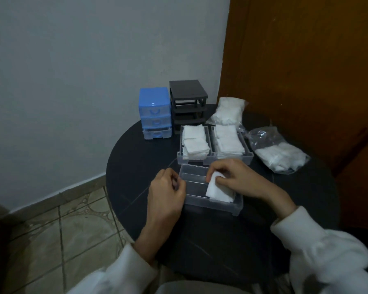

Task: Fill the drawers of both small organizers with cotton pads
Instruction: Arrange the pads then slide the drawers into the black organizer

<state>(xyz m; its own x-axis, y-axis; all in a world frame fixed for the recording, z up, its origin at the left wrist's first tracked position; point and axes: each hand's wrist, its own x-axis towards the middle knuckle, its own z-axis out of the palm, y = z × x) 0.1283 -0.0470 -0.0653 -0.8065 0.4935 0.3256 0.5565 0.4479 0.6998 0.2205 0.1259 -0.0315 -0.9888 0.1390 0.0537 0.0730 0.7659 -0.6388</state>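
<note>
On the counter (285, 198), two organizers stood at the upper centre of the frame, one (155, 110) left of the other (188, 102), whose slots were without drawers. Below them lay two drawers side by side, the left (194, 143) and the right (229, 143), both holding pads. Below those sat a third drawer (202, 183) with pads (220, 189) in its right end. One bag (229, 111) lay right of the organizers, another (278, 151) further right and lower.
</note>
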